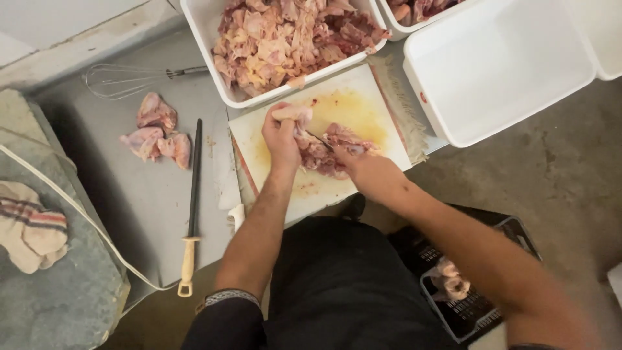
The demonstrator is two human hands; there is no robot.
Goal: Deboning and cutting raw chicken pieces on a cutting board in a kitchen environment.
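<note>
Left hand [280, 136] clamps raw chicken [321, 150] on a cutting board [363, 113]; right hand [363, 165] closes on a knife [319, 140] cutting it.

glossy white plastic tub [214, 65], wet raw chicken [324, 155] — smooth stained plastic cutting board [363, 104], wire whisk [123, 79]

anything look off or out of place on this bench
Three raw chicken pieces lie on the bare metal bench beside the sharpening steel, apart from the cutting board, which overhangs the bench edge.

Both bare forearms reach forward, left hand [282, 133] clenched in a fist, right hand [363, 165] curled, knuckles up.
</note>
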